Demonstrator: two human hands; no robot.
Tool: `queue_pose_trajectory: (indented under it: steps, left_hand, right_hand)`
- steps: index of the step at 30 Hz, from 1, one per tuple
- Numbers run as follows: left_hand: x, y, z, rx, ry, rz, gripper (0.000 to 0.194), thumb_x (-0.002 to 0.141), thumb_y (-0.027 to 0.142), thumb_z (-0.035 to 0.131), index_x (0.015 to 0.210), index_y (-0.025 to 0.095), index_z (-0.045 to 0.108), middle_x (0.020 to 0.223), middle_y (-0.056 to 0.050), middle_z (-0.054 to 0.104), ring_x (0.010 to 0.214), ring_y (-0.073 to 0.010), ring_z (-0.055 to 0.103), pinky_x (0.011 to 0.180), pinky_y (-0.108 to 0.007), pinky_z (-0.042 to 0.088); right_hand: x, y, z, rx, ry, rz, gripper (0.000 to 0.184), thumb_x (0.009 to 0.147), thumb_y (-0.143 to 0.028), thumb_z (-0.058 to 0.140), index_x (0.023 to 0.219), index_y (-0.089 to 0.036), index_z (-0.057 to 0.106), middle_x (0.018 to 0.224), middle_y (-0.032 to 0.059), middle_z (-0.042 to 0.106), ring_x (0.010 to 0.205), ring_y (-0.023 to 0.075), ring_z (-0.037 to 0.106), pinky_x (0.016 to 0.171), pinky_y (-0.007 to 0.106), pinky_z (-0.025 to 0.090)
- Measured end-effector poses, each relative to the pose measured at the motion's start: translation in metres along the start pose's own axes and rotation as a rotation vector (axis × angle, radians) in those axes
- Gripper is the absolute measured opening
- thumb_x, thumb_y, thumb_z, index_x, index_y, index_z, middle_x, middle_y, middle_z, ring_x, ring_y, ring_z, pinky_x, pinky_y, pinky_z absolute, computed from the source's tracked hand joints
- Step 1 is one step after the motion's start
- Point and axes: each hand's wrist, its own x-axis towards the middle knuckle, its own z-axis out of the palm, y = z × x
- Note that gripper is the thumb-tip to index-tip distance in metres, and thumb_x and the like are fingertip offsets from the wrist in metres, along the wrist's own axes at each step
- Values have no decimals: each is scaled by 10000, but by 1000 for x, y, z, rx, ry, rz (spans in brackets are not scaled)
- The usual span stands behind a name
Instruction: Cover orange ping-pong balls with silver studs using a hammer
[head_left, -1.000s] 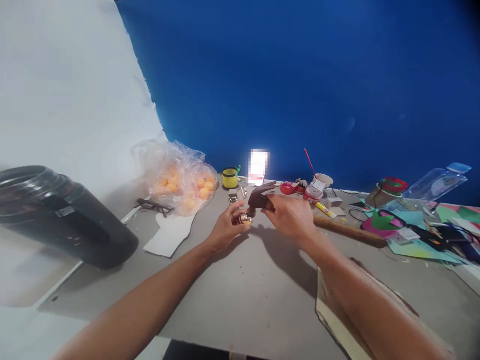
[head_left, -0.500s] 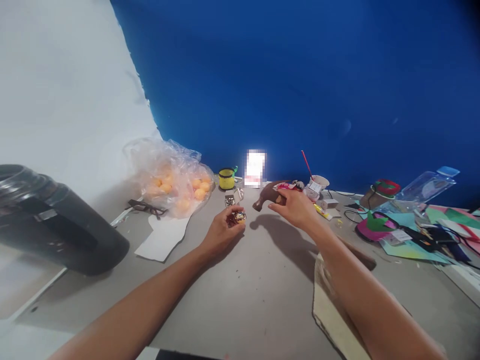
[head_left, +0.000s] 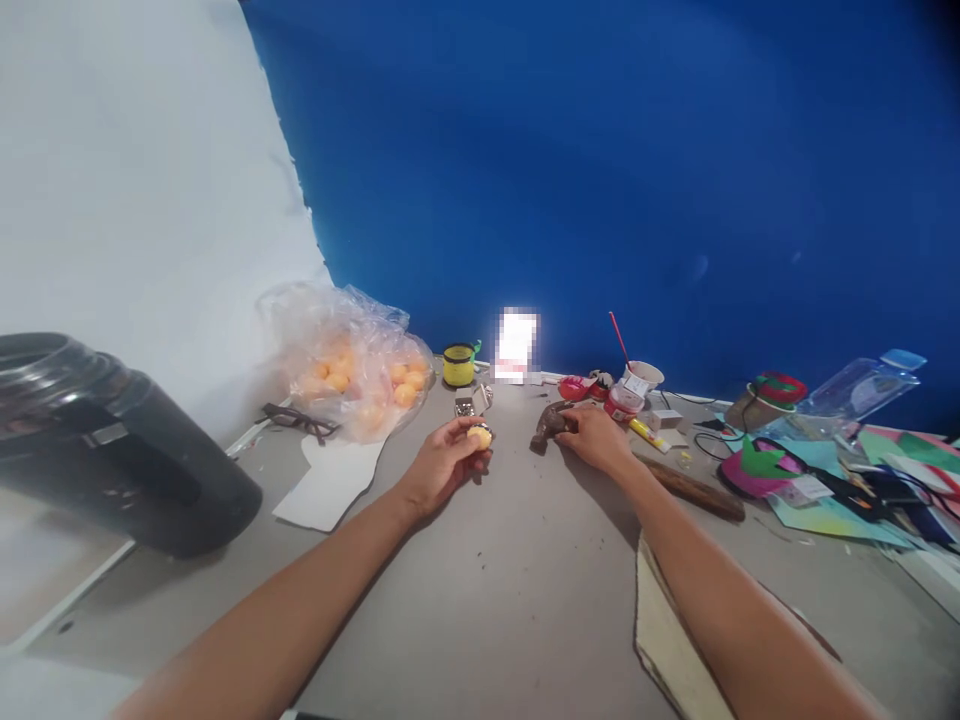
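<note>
My left hand (head_left: pixel 448 465) is closed around a small orange ball (head_left: pixel 481 436), pinched between thumb and fingers. A few dark or shiny bits show along the ball's upper edge. To the right, my right hand (head_left: pixel 594 437) grips a claw hammer (head_left: pixel 548 428) near its head. The hammer rests on the table, its wooden handle (head_left: pixel 694 488) running out to the right beneath my forearm. Just beyond my left hand stands a small open box (head_left: pixel 466 407) with shiny metal pieces inside, too small to name surely.
Plastic bags of orange balls (head_left: pixel 352 375) and glasses (head_left: pixel 300 420) lie left, near a large dark bottle (head_left: pixel 150 450). A yellow cup (head_left: pixel 458 366) and bright phone-like screen (head_left: pixel 516 345) stand by the wall. Paper, scissors and a clear bottle (head_left: pixel 862 385) crowd the right; cloth (head_left: pixel 675 640) lies nearer.
My right hand has lowered the hammer onto the table. My left hand has turned the ball, so its orange side shows instead of the shiny metal-covered side.
</note>
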Motion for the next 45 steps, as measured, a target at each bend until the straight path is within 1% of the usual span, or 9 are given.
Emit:
queue_pose_trajectory:
  steps: [5, 8, 12, 16, 24, 29, 35, 40, 45]
  left_hand:
    - [2, 4, -3, -306, -3, -178, 286, 852, 158, 717, 1135, 126, 698, 957, -102, 696, 708, -144, 650, 618, -246, 518]
    - [1, 5, -1, -325, -25, -177, 294, 888, 155, 677, 1179, 122, 708, 1029, -135, 721, 704, -139, 640, 627, -254, 516]
    - [-1, 3, 2, -248, -83, -150, 400, 849, 133, 696, 1249, 126, 700, 1154, -194, 738, 787, -189, 674, 626, -276, 497]
    - [-4, 0, 5, -225, -139, -169, 449, 802, 136, 732, 1251, 140, 703, 1146, -168, 743, 922, -234, 694, 711, -305, 519]
    - [-5, -9, 8, -2, -99, -33, 468, 724, 260, 918, 1127, 165, 699, 946, -63, 742, 821, -164, 673, 766, -282, 519]
    - [-6, -7, 7, -130, -178, -85, 492, 723, 267, 933, 1143, 139, 711, 941, -72, 736, 835, -158, 669, 791, -284, 527]
    - [-9, -3, 7, -223, -206, -149, 526, 770, 220, 895, 1254, 150, 702, 939, -67, 719, 829, -150, 661, 803, -280, 543]
    - [-7, 1, 8, -197, -102, -123, 438, 804, 196, 807, 1219, 138, 680, 1024, -117, 731, 873, -183, 700, 754, -280, 562]
    - [5, 14, -7, 56, 214, 104, 206, 745, 185, 669, 949, 177, 637, 669, 10, 603, 524, -127, 561, 458, -226, 427]
  right_hand:
    - [2, 2, 4, 136, 271, -56, 163, 855, -281, 673, 963, -198, 762, 1100, 126, 742, 1113, 301, 652, 903, 394, 501]
    - [-4, -15, 4, 402, 409, -196, 188, 888, -322, 641, 983, -204, 751, 1023, 103, 756, 1010, 265, 686, 856, 388, 546]
    - [-24, -52, 15, 708, 195, -394, 363, 853, -386, 739, 1185, -244, 710, 1093, 74, 752, 970, 230, 711, 727, 332, 583]
    - [-38, -75, 28, 611, 180, -578, 359, 807, -281, 809, 1154, -297, 719, 1206, 69, 715, 1114, 256, 660, 940, 423, 563]
    - [-40, -77, 32, 415, 305, -607, 234, 878, -204, 728, 1109, -230, 698, 1155, 102, 727, 1078, 288, 633, 959, 443, 509]
    - [-42, -78, 30, 500, 274, -602, 351, 882, -231, 751, 1226, -254, 682, 1139, 77, 736, 1078, 277, 637, 946, 418, 510]
    - [-43, -81, 31, 589, 305, -555, 289, 829, -212, 782, 1103, -240, 695, 1109, 72, 741, 1038, 258, 653, 933, 400, 511]
    - [-41, -76, 34, 524, 206, -544, 332, 860, -273, 769, 1176, -240, 672, 1112, 71, 732, 1034, 256, 641, 923, 397, 507]
    - [-34, -63, 44, 412, 224, -547, 256, 918, -257, 711, 1168, -207, 683, 1097, 103, 729, 1049, 269, 643, 921, 409, 513]
